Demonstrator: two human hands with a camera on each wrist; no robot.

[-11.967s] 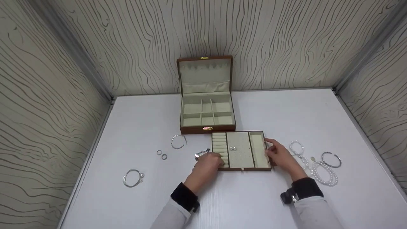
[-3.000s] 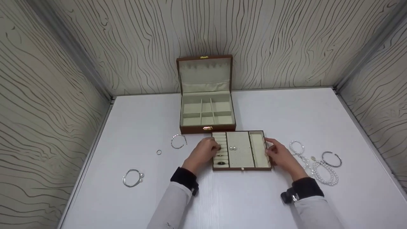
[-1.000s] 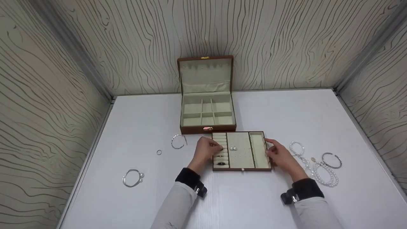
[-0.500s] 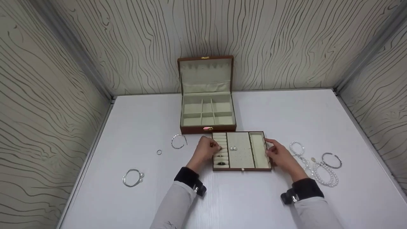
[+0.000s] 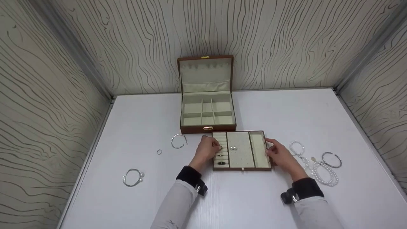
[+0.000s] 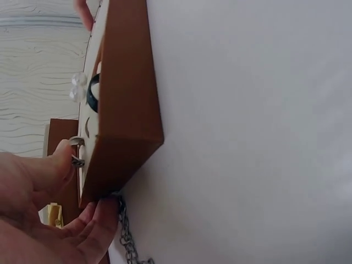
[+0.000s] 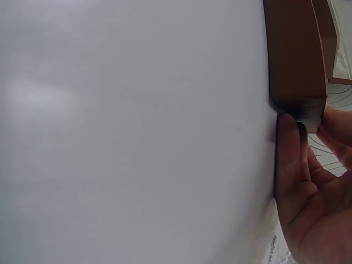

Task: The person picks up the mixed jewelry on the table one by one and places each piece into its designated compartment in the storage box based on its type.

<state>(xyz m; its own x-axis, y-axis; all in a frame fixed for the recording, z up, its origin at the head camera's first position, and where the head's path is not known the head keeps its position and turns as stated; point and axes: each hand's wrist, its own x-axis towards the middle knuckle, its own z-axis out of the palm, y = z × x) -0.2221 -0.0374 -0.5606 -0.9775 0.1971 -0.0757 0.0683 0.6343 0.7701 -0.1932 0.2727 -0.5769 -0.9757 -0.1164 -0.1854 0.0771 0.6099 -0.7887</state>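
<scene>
A brown jewelry tray (image 5: 241, 149) lies in front of the jewelry box, with ring rolls at left, a pin panel and a long compartment. My left hand (image 5: 206, 149) is at its ring rolls; in the left wrist view the thumb and a finger pinch a silver ring (image 6: 77, 141), with a patterned metal piece (image 6: 78, 161) beside it. A dark ring (image 5: 221, 163) and a thin ring (image 5: 220, 155) sit lower in the rolls. Pearl studs (image 5: 233, 148) are on the panel. My right hand (image 5: 282, 156) grips the tray's right edge. A chain (image 6: 127, 236) lies below my left hand.
The jewelry box (image 5: 208, 129) stands with its lid up behind the tray. At left lie a small ring (image 5: 159, 152), an open bangle (image 5: 172, 141) and a bracelet (image 5: 124, 180) with two pearls. Pearl strands (image 5: 334, 178) and a dark bangle (image 5: 340, 160) lie at right.
Over twelve seconds, my left hand has moved farther back along the ring rolls. One of two rings has gone from the table at left. My right hand stays put; the last second shows slight finger shifts.
</scene>
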